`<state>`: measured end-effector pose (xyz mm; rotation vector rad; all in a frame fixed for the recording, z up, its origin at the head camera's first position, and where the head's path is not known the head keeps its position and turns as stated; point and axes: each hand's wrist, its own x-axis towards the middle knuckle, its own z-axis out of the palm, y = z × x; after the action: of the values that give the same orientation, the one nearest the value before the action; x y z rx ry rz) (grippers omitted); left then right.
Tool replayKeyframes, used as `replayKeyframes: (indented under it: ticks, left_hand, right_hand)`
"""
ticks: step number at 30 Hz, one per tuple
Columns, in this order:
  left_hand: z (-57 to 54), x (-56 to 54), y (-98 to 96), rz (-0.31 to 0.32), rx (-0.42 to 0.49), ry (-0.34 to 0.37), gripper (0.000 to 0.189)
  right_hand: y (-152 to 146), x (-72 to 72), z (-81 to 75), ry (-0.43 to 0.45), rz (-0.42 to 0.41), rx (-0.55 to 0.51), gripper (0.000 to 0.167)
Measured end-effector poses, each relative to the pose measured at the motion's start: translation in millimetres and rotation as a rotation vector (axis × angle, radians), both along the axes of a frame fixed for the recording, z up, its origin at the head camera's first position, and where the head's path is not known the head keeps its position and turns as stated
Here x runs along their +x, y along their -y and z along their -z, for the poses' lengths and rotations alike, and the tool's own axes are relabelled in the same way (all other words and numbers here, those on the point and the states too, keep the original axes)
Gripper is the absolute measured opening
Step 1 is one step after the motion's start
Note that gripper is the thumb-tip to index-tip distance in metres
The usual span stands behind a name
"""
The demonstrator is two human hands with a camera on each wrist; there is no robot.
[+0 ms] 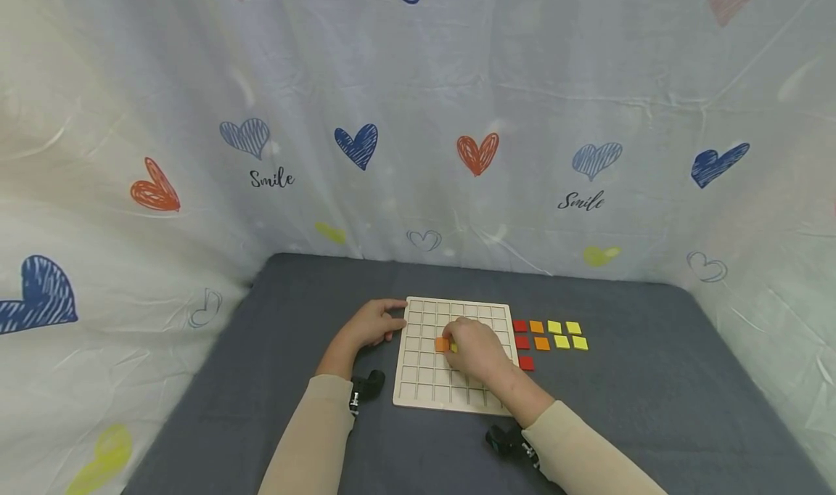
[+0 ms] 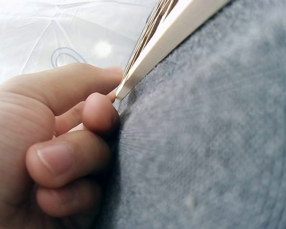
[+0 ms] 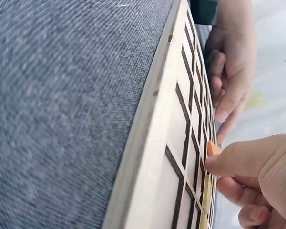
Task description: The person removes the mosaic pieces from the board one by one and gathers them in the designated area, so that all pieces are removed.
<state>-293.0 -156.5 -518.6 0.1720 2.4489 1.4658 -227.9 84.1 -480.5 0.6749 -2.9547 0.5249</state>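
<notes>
A pale wooden grid board (image 1: 424, 392) lies flat on the grey cloth. At its far left corner, my left hand (image 1: 371, 324) touches the edge with thumb and forefinger stretched out; the other fingers (image 2: 69, 160) are bent beside it. Over the middle of the board, my right hand (image 1: 480, 350) pinches an orange tile (image 1: 441, 345). In the right wrist view this orange tile (image 3: 213, 148) sticks up tilted past the thumb tip. Directly beside it a yellow tile (image 1: 453, 348) shows partly under the fingers. Yellow pieces (image 3: 206, 193) sit along the grid there too.
Right of the board lie red tiles (image 1: 522, 342), orange tiles (image 1: 541, 343) and several yellow tiles (image 1: 562, 342) in short columns. A grey cloth (image 1: 627, 393) covers the table. Behind hangs a white curtain (image 1: 418, 190) printed with hearts. Each wrist carries a small black camera (image 1: 370, 385).
</notes>
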Motion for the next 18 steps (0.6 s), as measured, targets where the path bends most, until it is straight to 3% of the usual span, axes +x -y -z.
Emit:
replayKeyframes:
  ticks: [10,18]
  left_hand:
    - [0.1,0.3,0.6,0.012,0.01,0.0,0.052]
    - [-1.2,0.1,0.0,0.012,0.021,0.0,0.052]
  right_hand:
    - [-4,1.2,-8.1,0.013,0.001,-0.053,0.024]
    - [-15,9.0,-25.0,0.098,0.034,-0.16,0.024]
